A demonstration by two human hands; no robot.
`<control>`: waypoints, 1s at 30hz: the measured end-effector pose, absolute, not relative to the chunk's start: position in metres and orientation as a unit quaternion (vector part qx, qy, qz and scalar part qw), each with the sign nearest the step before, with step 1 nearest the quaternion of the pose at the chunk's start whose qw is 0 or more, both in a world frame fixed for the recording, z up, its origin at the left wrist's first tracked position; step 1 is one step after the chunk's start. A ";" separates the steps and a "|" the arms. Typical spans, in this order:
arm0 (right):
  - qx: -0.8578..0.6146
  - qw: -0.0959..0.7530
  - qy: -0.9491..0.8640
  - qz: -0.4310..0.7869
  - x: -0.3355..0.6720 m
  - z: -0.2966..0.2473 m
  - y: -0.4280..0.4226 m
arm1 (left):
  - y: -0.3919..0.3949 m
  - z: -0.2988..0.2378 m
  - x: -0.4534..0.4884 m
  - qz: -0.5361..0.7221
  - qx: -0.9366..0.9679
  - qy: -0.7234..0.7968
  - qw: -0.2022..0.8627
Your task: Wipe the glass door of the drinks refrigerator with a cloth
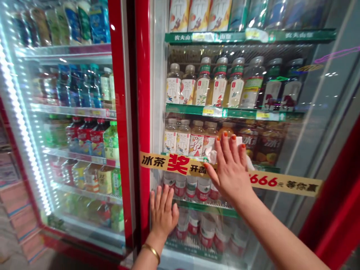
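Observation:
A glass cooler door (292, 150) fills the right half of the view, with a beige printed strip (289, 183) across it. Over the strip, my right hand (232, 172) presses a white tissue or cloth (211, 154) to the glass. Its fingers lie stretched out, and the white edges show on both sides of them. Lower and to the left, my left hand (163, 212) rests flat against the door near its red frame, fingers extended and holding nothing. A gold bangle (152, 253) circles the left wrist.
Behind the glass, bottles (219, 84) stand on shelves with green edges (239, 112). On the left is a second cooler (119, 93) with lit shelves of drinks. Stacked pinkish boxes (24, 221) sit at the far left. A red frame (334, 202) borders the right side.

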State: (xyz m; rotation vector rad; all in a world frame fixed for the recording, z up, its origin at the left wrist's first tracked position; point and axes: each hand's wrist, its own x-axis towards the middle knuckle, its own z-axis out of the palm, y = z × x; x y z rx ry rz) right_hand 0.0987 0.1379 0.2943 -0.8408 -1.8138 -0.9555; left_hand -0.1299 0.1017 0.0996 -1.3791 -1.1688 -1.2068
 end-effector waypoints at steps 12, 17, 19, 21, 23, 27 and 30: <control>-0.303 0.401 -0.766 -0.400 0.192 0.191 0.138 | 0.098 0.104 -0.130 -0.485 -0.569 -0.475 0.464; -0.500 0.577 -0.587 -0.270 0.200 0.206 0.146 | 0.098 0.104 -0.128 -0.492 -0.573 -0.471 0.456; -0.476 0.566 -0.611 -0.283 0.163 0.167 0.132 | 0.095 0.105 -0.126 -0.497 -0.578 -0.468 0.448; -0.391 0.481 -0.712 -0.330 0.128 0.119 0.116 | 0.089 0.109 -0.128 -0.498 -0.584 -0.470 0.436; -0.288 0.403 -0.784 -0.375 0.116 0.081 0.109 | 0.083 0.115 -0.135 -0.489 -0.592 -0.470 0.435; -0.370 0.448 -0.723 -0.374 0.178 0.066 0.127 | 0.078 0.142 -0.149 -0.474 -0.609 -0.447 0.453; -0.500 0.597 -0.571 -0.259 0.222 0.089 0.148 | 0.087 0.168 -0.140 -0.475 -0.618 -0.418 0.467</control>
